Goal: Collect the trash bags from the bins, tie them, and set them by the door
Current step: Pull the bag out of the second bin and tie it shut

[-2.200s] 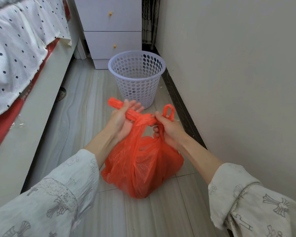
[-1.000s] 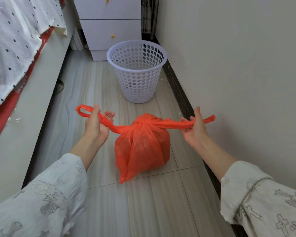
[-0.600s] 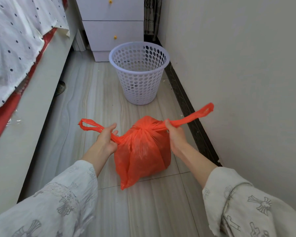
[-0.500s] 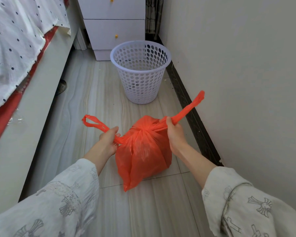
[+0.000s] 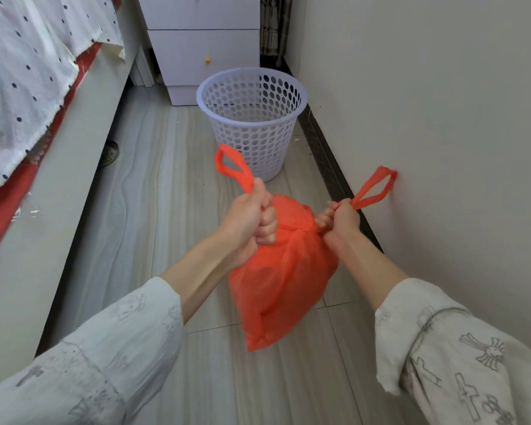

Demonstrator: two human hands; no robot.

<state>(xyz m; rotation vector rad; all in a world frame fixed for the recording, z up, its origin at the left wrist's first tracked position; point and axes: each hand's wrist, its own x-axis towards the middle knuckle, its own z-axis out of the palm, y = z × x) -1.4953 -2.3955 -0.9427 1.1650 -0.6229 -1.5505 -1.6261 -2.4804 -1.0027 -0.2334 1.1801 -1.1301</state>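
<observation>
— Looking through the head view, I am seeing the orange trash bag hanging between both hands, just above the tiled floor, nearer to me than the white perforated bin. How are the hands sitting on it?

— I am reading the left hand as clenched around the left handle strap right at the bag's gathered neck, its loop sticking up past the knuckles. The right hand is pinching the right handle strap close to the neck too, its loop pointing toward the wall.

— So what is making this step go well, in your judgement?

— I am judging that one crossing is already sitting at the neck, so a second one is what is needed. I am thinking the straps should be crossed over again and pulled outward evenly, low against the first crossing, so it is not slackening. Thin plastic like this is likely stretching or tearing under a hard jerk, so a steady pull is suiting it better.

— Any door showing?

— None that I am seeing; only the bed on the left and the white drawers behind the bin.
</observation>
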